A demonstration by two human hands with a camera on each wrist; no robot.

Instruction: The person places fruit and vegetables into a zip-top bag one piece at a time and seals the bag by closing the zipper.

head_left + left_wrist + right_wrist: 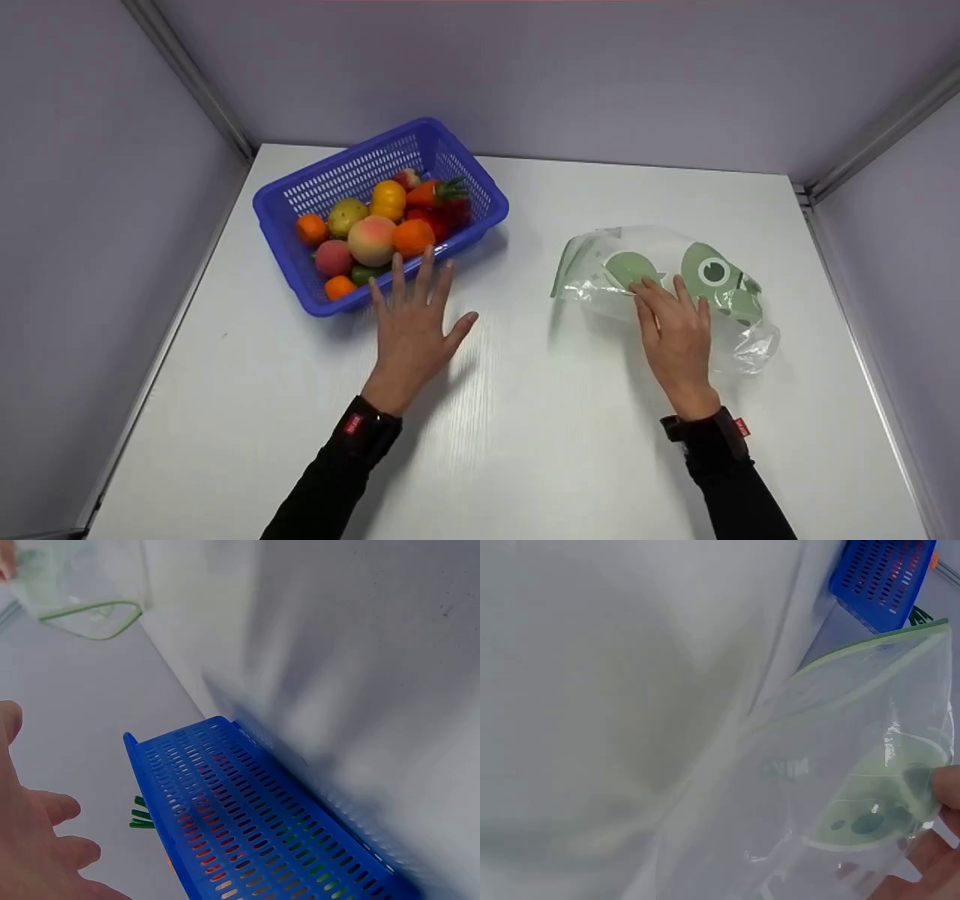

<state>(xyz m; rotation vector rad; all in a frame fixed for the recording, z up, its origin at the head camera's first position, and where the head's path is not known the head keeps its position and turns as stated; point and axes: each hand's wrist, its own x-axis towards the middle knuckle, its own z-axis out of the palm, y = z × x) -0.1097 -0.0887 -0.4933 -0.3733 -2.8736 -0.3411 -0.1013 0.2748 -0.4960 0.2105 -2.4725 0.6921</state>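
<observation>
Clear plastic bag with green eyed print [712, 274]: right of the blue perforated plastic basket [285, 259], over the white surface [517, 465]; the right wrist view cuts off its lower part.
Right hand [677, 337]: pinching the bag between thumb and fingers, some of which we see only blurrily through the film.
Left hand [412, 334]: released, fingers spread by the basket's near rim; whether they touch it we cannot tell.
Basket contents: heaped fruit and vegetables [373, 241], the lowest partly hidden.
Lettering: faint marks on the bag and small red wristband tags [352, 424], which we cannot read.
</observation>
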